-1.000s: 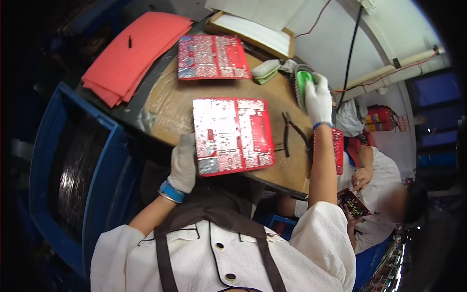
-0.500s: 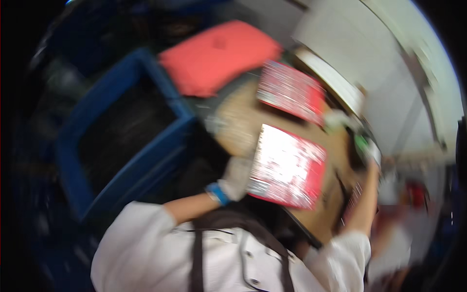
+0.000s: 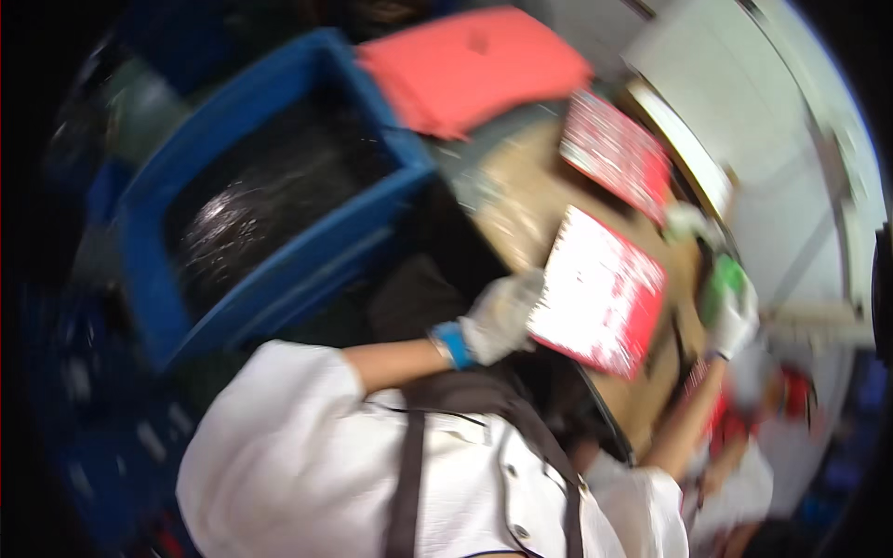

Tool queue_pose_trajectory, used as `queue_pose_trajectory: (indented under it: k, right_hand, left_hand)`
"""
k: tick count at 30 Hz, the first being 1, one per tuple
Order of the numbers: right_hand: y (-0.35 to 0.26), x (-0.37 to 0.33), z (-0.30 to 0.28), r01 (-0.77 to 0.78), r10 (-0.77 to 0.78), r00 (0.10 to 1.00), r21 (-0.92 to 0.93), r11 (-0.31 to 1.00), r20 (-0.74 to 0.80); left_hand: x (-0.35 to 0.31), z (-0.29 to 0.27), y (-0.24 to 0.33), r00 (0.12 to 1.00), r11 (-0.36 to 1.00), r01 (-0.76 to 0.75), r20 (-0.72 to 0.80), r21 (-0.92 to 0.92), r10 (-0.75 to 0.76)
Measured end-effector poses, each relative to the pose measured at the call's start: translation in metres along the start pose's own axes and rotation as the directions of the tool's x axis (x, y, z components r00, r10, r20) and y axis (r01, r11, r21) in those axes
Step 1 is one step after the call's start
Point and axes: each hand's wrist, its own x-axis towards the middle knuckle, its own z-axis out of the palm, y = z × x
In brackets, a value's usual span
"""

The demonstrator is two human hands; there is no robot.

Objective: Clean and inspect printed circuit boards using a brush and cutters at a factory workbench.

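Observation:
A flat square package (image 3: 605,293) in shiny clear wrap, red with a bright glare, lies tilted over the near side of a brown work surface. My left hand (image 3: 502,318), in a whitish glove with a blue band at the wrist, is closed at its left edge. The fingertips there are partly hidden. To the right, my gloved right hand (image 3: 738,321) is closed around a bright green object (image 3: 723,284), too blurred to name more exactly. Farther back on the surface lies a second red wrapped package (image 3: 617,153).
A large blue bin (image 3: 279,298) with dark shiny contents stands at left. Behind it is a pink-red folded sheet (image 3: 474,65). The brown work surface (image 3: 526,172) runs beside a pale wall panel (image 3: 716,70). At lower right, another person's arm (image 3: 730,465) shows near red items.
The view has swung, so bin, packages and surface sit higher and farther right. Both hands keep their places, left at the package edge and right at the green object.

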Motion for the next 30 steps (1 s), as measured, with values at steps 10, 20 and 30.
queue_pose_trajectory:
  k: [10, 20, 30]
  right_hand:
    - [-0.176, -0.115, 0.131, 0.102, -0.050, 0.984, -0.311, 0.945, 0.171]
    - [-0.178, -0.138, 0.120, 0.181, -0.111, 0.964, -0.292, 0.939, 0.242]
    - [-0.178, -0.173, 0.114, 0.242, -0.171, 0.934, -0.205, 0.948, 0.312]
  left_hand:
    - [0.010, 0.017, -0.017, 0.992, 0.999, 0.000, 0.125, 0.035, -0.004]
    - [0.020, -0.002, -0.037, 0.991, 0.998, -0.044, 0.131, 0.042, 0.038]
    - [0.020, -0.018, -0.018, 0.978, 0.962, -0.034, 0.205, 0.272, -0.024]
